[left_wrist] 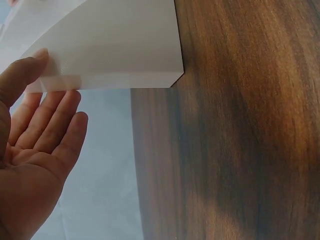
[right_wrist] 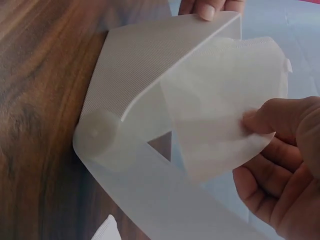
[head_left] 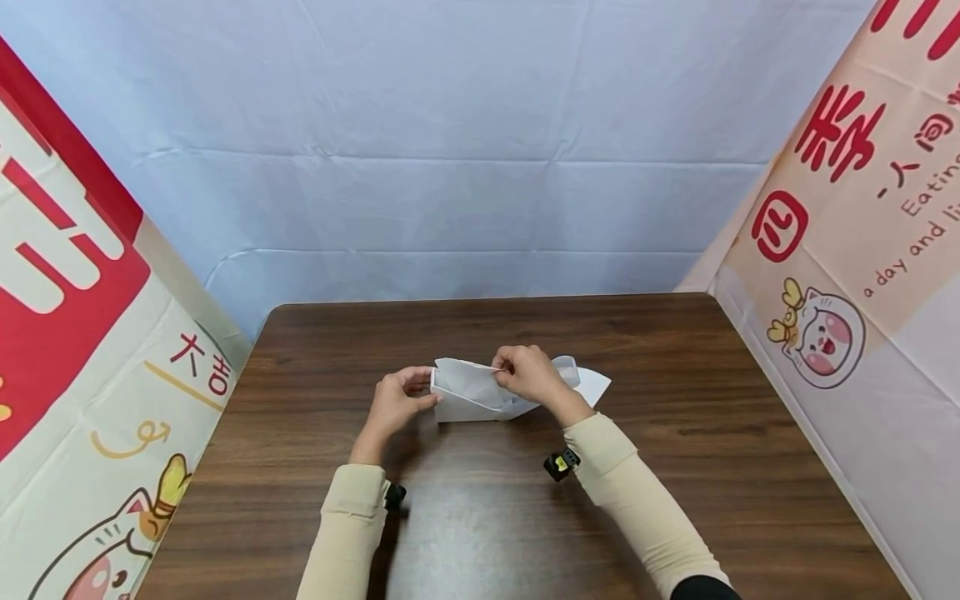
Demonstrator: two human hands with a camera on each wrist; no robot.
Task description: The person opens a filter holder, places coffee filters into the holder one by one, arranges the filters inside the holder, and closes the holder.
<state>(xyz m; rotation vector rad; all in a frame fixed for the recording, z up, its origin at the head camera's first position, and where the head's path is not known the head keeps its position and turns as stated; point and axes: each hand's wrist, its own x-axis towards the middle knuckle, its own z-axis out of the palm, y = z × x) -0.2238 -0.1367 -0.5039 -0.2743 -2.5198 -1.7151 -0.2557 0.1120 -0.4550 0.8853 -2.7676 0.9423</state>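
A white ribbed box [head_left: 467, 408] with a slanted top edge stands on the table. My left hand [head_left: 393, 404] holds its left end, thumb on the near wall and fingers at the end, as the left wrist view shows. The box's translucent lid [right_wrist: 175, 187] is swung open to the right on a round hinge [right_wrist: 97, 134]. My right hand [head_left: 528, 371] pinches a white paper coffee filter [right_wrist: 220, 110] between thumb and fingers. The filter, with a crimped edge, overlaps the box opening. Another white paper piece [head_left: 594, 383] with a crimped edge lies on the table just right of the box.
The dark wooden table [head_left: 300, 500] spreads around the box. Behind it hangs a pale blue cloth [head_left: 465, 125], with printed banners [head_left: 817, 333] at both sides. Small black cameras [head_left: 561, 463] are worn at both wrists.
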